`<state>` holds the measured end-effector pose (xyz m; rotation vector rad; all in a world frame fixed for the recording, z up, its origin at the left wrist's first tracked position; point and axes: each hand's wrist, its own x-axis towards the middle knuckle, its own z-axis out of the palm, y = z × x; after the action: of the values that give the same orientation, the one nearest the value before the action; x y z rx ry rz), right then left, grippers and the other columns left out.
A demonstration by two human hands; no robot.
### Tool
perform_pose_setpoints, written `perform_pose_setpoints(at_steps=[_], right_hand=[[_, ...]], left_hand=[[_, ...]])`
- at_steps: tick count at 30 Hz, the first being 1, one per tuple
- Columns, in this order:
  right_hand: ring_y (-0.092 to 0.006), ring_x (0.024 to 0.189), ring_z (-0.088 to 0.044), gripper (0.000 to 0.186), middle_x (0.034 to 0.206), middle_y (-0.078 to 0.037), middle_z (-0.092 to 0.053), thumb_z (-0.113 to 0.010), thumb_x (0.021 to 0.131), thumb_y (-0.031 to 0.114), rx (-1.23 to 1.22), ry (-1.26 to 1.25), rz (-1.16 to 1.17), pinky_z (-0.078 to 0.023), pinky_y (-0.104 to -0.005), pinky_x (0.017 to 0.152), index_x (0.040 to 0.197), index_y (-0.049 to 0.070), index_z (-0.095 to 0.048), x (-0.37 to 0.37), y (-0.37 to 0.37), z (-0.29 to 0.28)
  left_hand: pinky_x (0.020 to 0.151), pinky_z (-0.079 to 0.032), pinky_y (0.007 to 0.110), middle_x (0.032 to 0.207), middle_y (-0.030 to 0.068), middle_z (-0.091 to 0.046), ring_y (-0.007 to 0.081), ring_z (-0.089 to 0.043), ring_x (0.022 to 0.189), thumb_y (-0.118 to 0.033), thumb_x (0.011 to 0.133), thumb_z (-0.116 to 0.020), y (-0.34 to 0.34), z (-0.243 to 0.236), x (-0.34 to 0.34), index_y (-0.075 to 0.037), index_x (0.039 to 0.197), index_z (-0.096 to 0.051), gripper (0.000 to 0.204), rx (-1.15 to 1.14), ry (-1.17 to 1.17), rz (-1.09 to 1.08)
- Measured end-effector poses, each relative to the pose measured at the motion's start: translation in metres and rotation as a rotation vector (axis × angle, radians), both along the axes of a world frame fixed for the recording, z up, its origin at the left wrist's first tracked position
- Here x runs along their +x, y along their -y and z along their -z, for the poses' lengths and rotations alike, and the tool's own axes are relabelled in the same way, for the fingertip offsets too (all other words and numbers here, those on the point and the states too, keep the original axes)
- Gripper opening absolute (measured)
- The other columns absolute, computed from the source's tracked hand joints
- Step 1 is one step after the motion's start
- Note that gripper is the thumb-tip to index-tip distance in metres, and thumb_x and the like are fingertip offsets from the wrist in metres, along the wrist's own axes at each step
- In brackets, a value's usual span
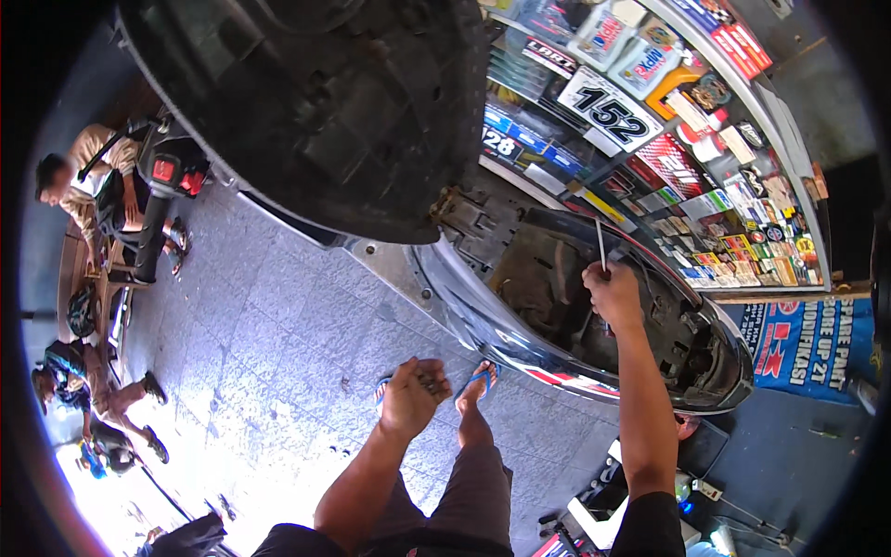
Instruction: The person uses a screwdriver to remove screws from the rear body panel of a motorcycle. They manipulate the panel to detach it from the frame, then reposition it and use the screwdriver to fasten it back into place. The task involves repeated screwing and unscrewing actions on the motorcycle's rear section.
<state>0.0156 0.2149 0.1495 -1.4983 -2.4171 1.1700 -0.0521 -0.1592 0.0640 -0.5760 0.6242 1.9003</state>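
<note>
Raised seat (306, 102): a broad, black, rounded shell across the upper left of the frame, its underside moulded and matt.
Scooter body (469, 302): smooth, glossy dark plastic with a red-and-white stripe, tapering toward the lower right.
Storage compartment (548, 221): a long, open hollow right of centre, its inside dusty and brownish.
Floor (278, 316): grey, rough-textured tiles, glaring white at lower left.
Display case (811, 195): a slanted, framed panel at upper right, crowded with bright stickers and packets.
Rod: slender, straight and pale, right of centre, above the compartment; its material is unclear.
Right hand (614, 295): fingers bent and clamped on the rod (600, 243), which juts from the top of the fist toward the upper edge; its lower end is hidden.
Left hand (415, 395): at lower centre, apart from the scooter, fingers curled upward; whether they grip the small dark patch there, I cannot tell.
</note>
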Motion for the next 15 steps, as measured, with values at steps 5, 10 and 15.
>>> perform_pose_setpoints(at_steps=[5, 10, 15], right_hand=[[-0.0050, 0.055, -0.053, 0.011, 0.069, 0.000, -0.062, -0.068, 0.090, 0.010, -0.228, -0.135, -0.071, -0.042, -0.0244, 0.049, 0.098, 0.002, -0.068, -0.001, 0.094, -0.040], [-0.0019, 0.063, -0.049, 0.023, 0.081, 0.001, -0.062, -0.073, 0.085, 0.002, -0.379, -0.314, -0.131, -0.040, -0.0206, 0.055, 0.107, -0.001, -0.066, 0.014, 0.200, -0.085], [-0.0053, 0.070, -0.054, 0.029, 0.085, -0.003, -0.066, -0.075, 0.082, 0.002, -0.049, -0.393, -0.199, -0.044, -0.0218, 0.063, 0.110, 0.000, -0.066, 0.002, 0.273, -0.121]], left_hand=[[0.115, -0.029, 0.054, 0.132, 0.0275, -0.051, 0.0416, -0.046, 0.129, -0.058, 0.096, -0.041, -0.024, -0.058, -0.015, 0.012, 0.137, -0.043, 0.081, 0.200, 0.039, -0.064], [0.120, -0.021, 0.052, 0.149, 0.0313, -0.039, 0.0418, -0.036, 0.141, -0.066, 0.097, -0.030, -0.029, -0.116, -0.033, 0.012, 0.145, -0.034, 0.092, 0.434, 0.006, -0.091], [0.115, -0.028, 0.047, 0.149, 0.0241, -0.044, 0.0348, -0.041, 0.139, -0.073, 0.096, -0.022, -0.004, -0.160, -0.037, 0.007, 0.146, -0.039, 0.096, 0.540, -0.013, -0.037]])
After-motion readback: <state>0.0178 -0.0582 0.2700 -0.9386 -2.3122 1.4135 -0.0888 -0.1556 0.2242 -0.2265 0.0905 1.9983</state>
